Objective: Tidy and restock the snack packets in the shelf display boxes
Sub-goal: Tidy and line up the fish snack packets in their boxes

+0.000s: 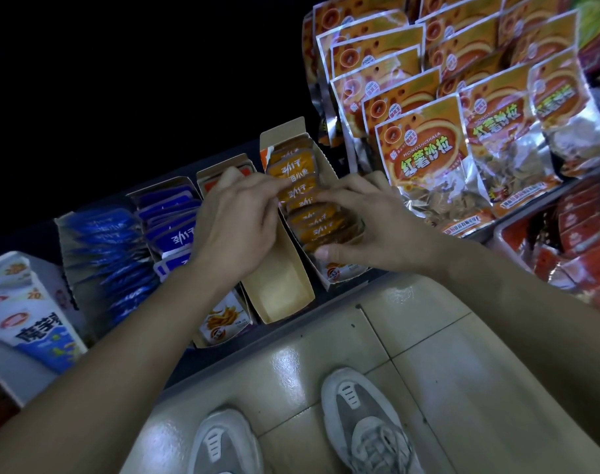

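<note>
A cardboard display box (329, 172) on the shelf holds a row of orange snack packets (291, 165). My left hand (237, 220) reaches in from the left and pinches an orange packet (296, 192) in the middle of the row. From the right, my right hand (363, 224) grips the front group of orange packets (320, 227), thumb at the box's front end. To the left lies a cardboard box (281, 289) whose front half shows bare cardboard. Its far end is hidden under my left hand.
Boxes of blue packets (175, 230) and loose blue packets (107, 241) fill the shelf to the left, with a white-blue carton (28, 319) beyond. Large orange snack bags (428, 155) hang at right, red packets (579, 244) below them. My shoes (363, 422) stand on tiled floor.
</note>
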Demonstrator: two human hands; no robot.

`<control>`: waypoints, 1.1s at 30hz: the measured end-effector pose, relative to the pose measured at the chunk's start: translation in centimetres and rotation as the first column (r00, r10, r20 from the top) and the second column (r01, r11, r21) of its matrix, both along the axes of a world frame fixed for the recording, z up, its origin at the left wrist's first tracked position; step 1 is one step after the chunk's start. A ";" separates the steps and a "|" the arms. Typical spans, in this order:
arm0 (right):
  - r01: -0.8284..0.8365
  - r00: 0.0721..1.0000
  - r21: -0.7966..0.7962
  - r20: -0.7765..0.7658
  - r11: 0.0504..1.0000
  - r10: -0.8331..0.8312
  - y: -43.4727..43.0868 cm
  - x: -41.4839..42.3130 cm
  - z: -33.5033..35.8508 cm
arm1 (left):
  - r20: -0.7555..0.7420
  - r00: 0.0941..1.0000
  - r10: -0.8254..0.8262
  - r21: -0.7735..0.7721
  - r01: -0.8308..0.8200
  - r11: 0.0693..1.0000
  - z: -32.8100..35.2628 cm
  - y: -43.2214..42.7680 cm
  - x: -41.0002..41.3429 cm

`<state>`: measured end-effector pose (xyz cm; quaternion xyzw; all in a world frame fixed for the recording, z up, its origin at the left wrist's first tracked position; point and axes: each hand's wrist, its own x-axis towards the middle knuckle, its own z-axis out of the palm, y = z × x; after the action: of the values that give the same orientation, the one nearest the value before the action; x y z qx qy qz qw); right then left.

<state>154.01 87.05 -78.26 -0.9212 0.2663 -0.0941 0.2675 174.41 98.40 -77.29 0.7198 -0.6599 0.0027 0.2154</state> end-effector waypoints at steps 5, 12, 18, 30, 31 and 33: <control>-0.032 0.998 -0.105 0.050 0.994 0.038 -0.2 -0.5 -0.1 | 0.036 0.999 -0.012 0.151 0.007 0.989 0.4 -1.0 -0.1; -0.034 0.996 -0.036 0.086 0.999 0.037 0.7 -1.1 0.2 | -0.060 0.998 -0.020 0.196 0.032 0.980 0.8 -2.0 -0.3; -0.035 0.995 -0.048 0.095 0.998 0.039 1.4 -2.4 -0.2 | -0.138 0.990 0.003 0.177 0.022 0.984 0.8 -2.6 -0.3; -0.020 0.999 -0.184 0.035 0.983 0.027 -0.1 -0.4 -0.6 | 0.042 0.996 0.084 -0.037 -0.083 0.996 0.6 -1.4 -1.2; -0.033 0.999 -0.192 0.024 0.981 0.038 -0.4 -0.2 -0.5 | 0.025 0.996 0.081 -0.028 -0.080 0.996 0.8 -1.4 -1.3; -0.048 0.998 -0.198 0.029 0.979 0.055 -0.6 -0.2 -0.3 | -0.062 0.997 0.048 -0.007 -0.049 0.999 1.1 -1.4 -0.8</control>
<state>153.85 86.43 -78.60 -0.9480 0.2273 -0.1289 0.1816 173.58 97.02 -76.24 0.7345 -0.6352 -0.0115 0.2385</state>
